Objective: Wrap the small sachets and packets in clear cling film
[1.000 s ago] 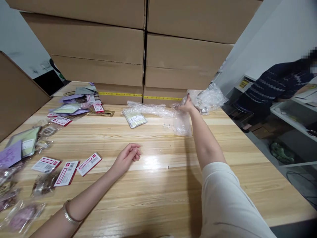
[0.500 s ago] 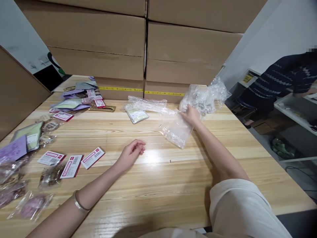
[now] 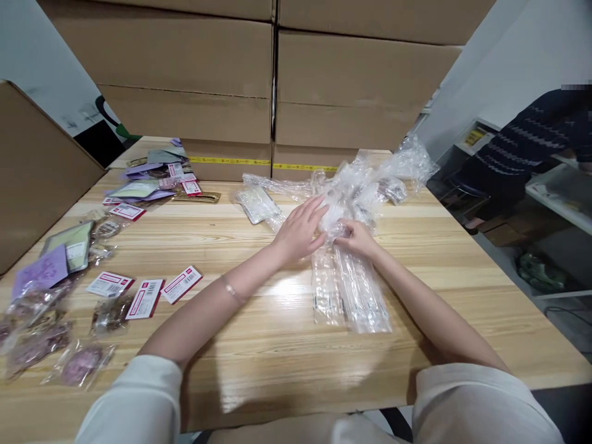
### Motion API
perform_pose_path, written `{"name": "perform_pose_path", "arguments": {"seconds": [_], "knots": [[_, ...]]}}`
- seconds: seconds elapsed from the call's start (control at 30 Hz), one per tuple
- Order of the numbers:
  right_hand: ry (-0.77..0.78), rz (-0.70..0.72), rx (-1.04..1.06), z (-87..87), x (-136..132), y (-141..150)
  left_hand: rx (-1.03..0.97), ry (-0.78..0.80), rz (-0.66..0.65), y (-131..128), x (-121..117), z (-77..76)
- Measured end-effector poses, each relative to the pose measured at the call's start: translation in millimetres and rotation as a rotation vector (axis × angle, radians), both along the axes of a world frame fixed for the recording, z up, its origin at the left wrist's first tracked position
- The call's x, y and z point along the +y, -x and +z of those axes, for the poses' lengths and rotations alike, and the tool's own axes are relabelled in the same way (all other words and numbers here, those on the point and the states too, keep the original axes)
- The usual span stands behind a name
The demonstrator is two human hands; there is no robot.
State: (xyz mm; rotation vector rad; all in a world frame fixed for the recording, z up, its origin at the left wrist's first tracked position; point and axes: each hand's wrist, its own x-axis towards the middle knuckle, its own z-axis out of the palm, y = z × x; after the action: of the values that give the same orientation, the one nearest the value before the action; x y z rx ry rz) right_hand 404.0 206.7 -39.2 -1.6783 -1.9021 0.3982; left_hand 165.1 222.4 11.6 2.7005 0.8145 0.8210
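Observation:
Clear plastic bags lie crumpled in front of me, with long flat ends stretching toward me over the wooden table. My right hand is closed, its thumb and fingers pinching the gathered plastic. On the left side of the same plastic rests my left hand, fingers stretched out and somewhat apart. Just beyond it, a pale flat packet lies partly under clear film. More crumpled plastic spreads to the far right, toward the table's edge.
Red-and-white barcode cards, purple and green packets and small bagged items cover the left side. Large cardboard boxes form a wall behind the table. A person in a dark patterned top is at the right.
My left hand has moved forward and right from the table onto the plastic. My right hand has come nearer to me, and the plastic has been pulled toward the middle, its ends now pointing at me.

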Motion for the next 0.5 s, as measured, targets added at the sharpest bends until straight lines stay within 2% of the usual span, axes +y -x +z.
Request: {"name": "perform_pose_path", "arguments": {"seconds": [0.1, 0.17, 0.2, 0.27, 0.33, 0.4, 0.5], "knots": [[0.029, 0.180, -0.007, 0.8, -15, 5, 0.108, 0.065, -0.023, -28, 26, -3.3], [-0.039, 0.242, 0.004, -0.3, -22, 4, 0.172, 0.177, 0.004, -32, 35, -11.4], [-0.115, 0.220, 0.005, -1.2, -25, 3, 0.205, 0.224, 0.029, -31, 37, -16.0], [-0.281, 0.073, -0.039, -2.4, -26, 2, 0.264, 0.262, 0.079, -25, 38, -23.4], [-0.364, -0.142, -0.155, -1.9, -20, 0, 0.304, 0.247, 0.115, -19, 36, -26.1], [-0.351, -0.322, -0.271, 0.3, -8, -5, 0.328, 0.233, 0.124, -16, 33, -23.6], [-0.301, -0.553, -0.324, 3.4, 18, -22, 0.365, 0.213, 0.139, -14, 27, -14.4]]}}
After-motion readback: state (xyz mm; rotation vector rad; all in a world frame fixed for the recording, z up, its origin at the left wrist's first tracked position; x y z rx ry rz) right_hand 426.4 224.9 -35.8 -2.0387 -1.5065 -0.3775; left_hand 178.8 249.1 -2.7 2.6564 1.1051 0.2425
